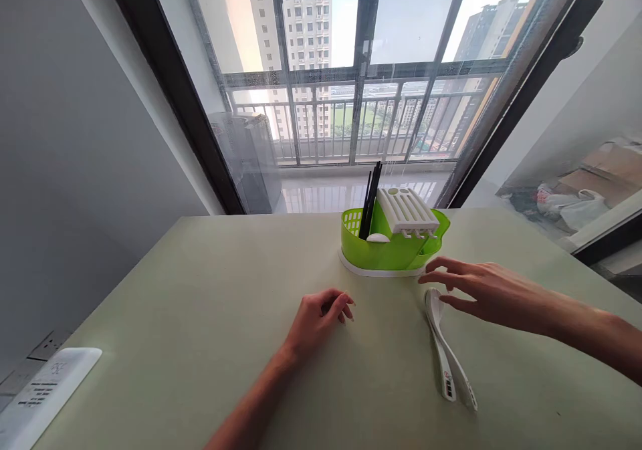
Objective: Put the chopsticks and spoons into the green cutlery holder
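A bright green cutlery holder [381, 253] on a white base stands toward the far edge of the table, with black chopsticks [370, 202] upright in its left compartment and a white slotted rack [407, 209] on top. Two white spoons [444, 343] lie crossed in front of its right end, bowls away from me, dark print on one handle. My right hand [464, 283] hovers over the spoon bowls, fingers spread and holding nothing. My left hand [324, 313] rests on the table left of the spoons, its fingers loosely curled with nothing visible in them.
The pale green table [200, 316] reaches to a glass sliding door with dark frames [361, 69]. A white device [50, 393] lies at the left edge near a wall socket [49, 346]. Plastic bags and cardboard [576, 202] sit beyond glass on the right.
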Demonstrator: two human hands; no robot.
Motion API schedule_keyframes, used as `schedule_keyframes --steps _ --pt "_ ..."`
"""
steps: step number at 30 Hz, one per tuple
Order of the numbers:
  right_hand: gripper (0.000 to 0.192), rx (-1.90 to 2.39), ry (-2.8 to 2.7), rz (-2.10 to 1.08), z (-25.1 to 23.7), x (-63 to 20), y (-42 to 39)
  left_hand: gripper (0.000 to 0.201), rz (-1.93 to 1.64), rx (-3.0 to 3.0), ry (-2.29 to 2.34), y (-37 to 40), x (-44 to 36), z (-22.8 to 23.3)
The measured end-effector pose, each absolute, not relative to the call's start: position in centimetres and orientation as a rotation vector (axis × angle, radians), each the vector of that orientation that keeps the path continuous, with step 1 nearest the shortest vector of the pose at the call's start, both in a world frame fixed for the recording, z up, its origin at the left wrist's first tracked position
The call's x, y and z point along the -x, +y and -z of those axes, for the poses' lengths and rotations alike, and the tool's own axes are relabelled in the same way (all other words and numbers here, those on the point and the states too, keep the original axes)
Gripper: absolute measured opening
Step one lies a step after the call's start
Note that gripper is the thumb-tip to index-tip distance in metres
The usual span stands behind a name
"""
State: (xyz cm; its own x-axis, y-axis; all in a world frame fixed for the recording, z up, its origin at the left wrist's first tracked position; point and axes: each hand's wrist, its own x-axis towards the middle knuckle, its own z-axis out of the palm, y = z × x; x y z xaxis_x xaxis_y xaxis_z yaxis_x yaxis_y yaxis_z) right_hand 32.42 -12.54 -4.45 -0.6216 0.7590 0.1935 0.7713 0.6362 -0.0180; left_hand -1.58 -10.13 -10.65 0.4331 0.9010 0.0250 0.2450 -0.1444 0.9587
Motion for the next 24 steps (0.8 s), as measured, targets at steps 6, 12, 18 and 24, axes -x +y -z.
schedule_keyframes --steps 6,12,18,24 --pt "0.032 1.38 -2.741 -0.01 7.5 -34.3 -11.9 0.038 -0.796 -1.663 1.015 -10.1 1.6 10.7" --pt "0.026 1.354 -2.729 -0.011 8.0 -33.9 -11.7 0.037 -0.792 -1.65 1.016 -10.0 1.6 10.8" --pt "0.023 1.339 -2.734 -0.057 7.5 -33.7 -11.4 0.038 -0.807 -1.65 1.016 -10.2 1.6 10.8" --pt "0.024 1.205 -2.673 -0.02 5.3 -33.7 -11.7 0.04 -0.794 -1.658 1.017 -10.2 1.6 10.6"
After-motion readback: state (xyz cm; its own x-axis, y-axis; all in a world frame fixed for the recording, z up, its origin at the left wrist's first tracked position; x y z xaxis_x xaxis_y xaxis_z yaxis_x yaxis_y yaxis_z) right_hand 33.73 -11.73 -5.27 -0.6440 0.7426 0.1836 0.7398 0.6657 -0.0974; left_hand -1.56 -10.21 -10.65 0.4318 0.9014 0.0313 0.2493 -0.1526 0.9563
